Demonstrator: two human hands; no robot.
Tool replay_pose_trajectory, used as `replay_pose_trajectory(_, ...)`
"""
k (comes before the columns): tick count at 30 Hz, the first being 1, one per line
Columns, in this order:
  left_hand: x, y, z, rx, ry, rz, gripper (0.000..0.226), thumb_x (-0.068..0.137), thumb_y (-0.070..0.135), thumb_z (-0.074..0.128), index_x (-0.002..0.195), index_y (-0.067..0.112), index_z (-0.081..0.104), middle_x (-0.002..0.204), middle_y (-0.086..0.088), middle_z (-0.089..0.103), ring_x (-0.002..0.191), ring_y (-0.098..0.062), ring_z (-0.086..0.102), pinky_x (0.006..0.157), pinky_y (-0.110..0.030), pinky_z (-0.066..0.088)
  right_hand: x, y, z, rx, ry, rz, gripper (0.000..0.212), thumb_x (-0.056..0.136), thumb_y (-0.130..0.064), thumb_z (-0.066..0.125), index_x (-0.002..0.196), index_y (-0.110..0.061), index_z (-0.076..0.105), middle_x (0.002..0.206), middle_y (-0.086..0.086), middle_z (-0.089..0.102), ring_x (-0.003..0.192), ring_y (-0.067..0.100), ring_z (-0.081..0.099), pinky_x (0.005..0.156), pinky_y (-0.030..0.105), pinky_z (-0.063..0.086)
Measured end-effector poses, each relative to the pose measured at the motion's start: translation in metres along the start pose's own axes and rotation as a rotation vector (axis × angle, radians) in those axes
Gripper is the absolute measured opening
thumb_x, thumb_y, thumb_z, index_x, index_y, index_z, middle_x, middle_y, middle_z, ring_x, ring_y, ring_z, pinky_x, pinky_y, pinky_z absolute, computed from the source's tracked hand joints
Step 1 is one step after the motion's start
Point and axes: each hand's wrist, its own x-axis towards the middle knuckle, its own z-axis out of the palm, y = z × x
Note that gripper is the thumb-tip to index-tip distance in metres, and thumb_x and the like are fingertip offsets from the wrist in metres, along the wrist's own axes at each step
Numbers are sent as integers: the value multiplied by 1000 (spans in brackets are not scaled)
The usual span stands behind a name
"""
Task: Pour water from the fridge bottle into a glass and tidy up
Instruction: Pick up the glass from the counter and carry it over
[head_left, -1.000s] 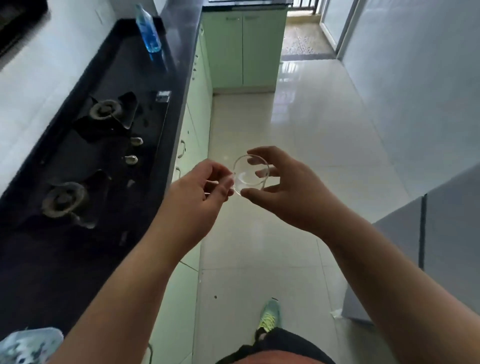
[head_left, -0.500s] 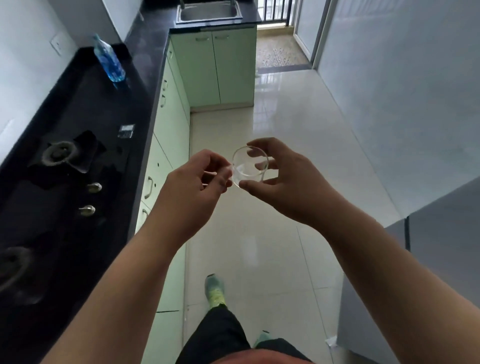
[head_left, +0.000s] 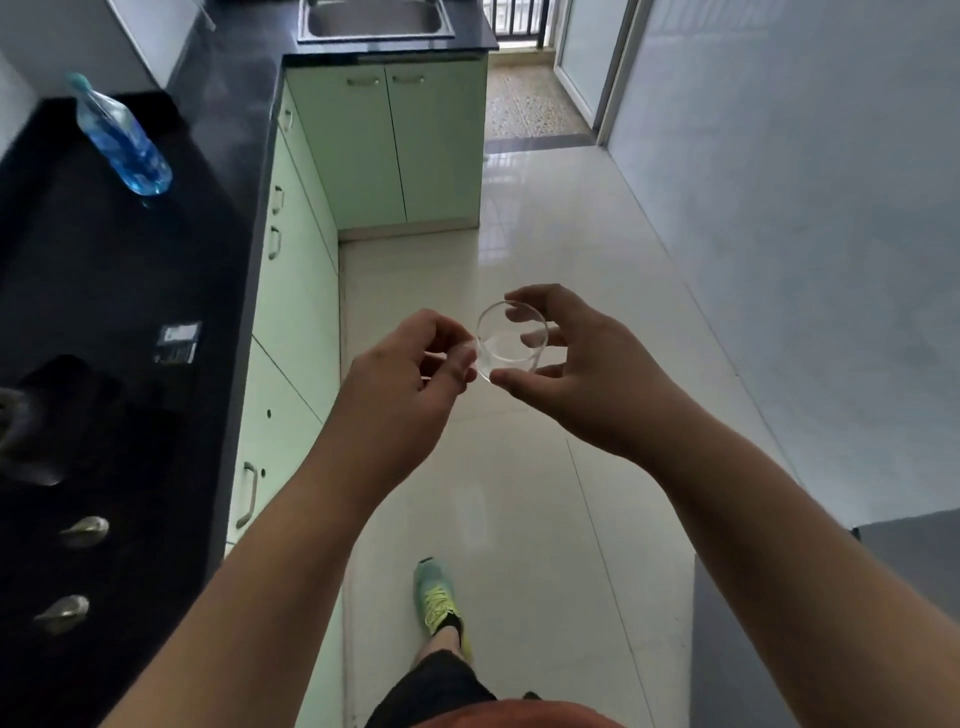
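- The glass (head_left: 511, 339) is in mid-air over the tiled floor (head_left: 545, 234), in the middle of the scene and to the right of the dark counter (head_left: 130, 291). It rests on nothing. Both hands carry it, which suits a walk down the narrow kitchen.
- The right hand (head_left: 582, 374) cups the glass from the right. Its thumb lies under the near edge and its curled fingers reach round the far side, so the weight sits in this hand.
- The left hand (head_left: 415, 379) meets the glass at its left side, with thumb and forefinger pinched together. It seems to nip a handle or the rim there, but I cannot tell which. The likely purpose is to steady the glass.
- The mouth of the glass faces up toward the camera. It looks empty or nearly so; the clear wall makes this hard to judge.
- The blue water bottle (head_left: 122, 137) stands on the far left part of the counter, well apart from the hands. It is within reach of someone standing at the counter, so pouring there would be easy.
- The steel sink (head_left: 374, 21) is set in the counter at the far end, ahead of the person.
- One foot in a green shoe (head_left: 439, 597) is planted on the near floor, which suggests a step in progress.
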Motion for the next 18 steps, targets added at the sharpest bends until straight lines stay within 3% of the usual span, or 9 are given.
replay_pose_trajectory(8, 131, -19, -42, -20, -20, -7, 2, 103, 36, 63, 102, 34, 64, 91, 20, 75, 90, 4, 72, 83, -30, 62, 134, -6, 2, 7, 12, 13, 69, 82, -39, 82, 141, -33, 47, 137, -17, 60, 107, 7, 66, 88, 32, 61)
replay_pose_trajectory(18, 291, -9, -10, 15, -19, -26, 4, 103, 35, 62, 101, 33, 65, 91, 16, 76, 90, 0, 73, 85, -35, 63, 286, 56, -43, 27, 2, 1, 69, 81, -38, 84, 140, -32, 49, 137, -16, 60, 110, 7, 64, 89, 32, 61)
